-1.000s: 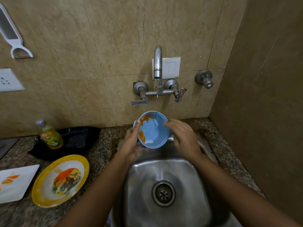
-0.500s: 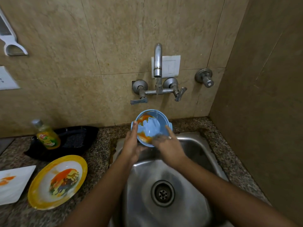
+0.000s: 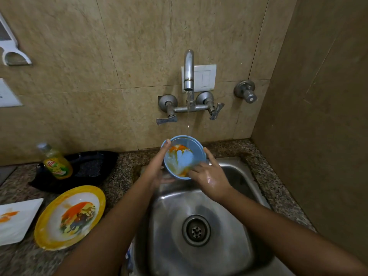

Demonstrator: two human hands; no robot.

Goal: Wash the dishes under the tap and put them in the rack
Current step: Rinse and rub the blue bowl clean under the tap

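Right now we hold the blue bowl [image 3: 185, 159] over the sink [image 3: 235, 226], under the running tap [image 3: 188, 70]. Our left hand [image 3: 156, 170] grips its left side, thumb on the rim. Our right hand [image 3: 210, 177] rests on the right rim, fingers spread, not gripping. Orange mess sticks inside.

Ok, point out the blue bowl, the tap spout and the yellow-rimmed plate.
round blue plastic bowl [image 3: 184, 159]: head view, rinsed inner bottom.
curved metal tap spout [image 3: 188, 68]: head view, upright neck.
round yellow-rimmed plate [image 3: 41, 234]: head view, lower left rim.
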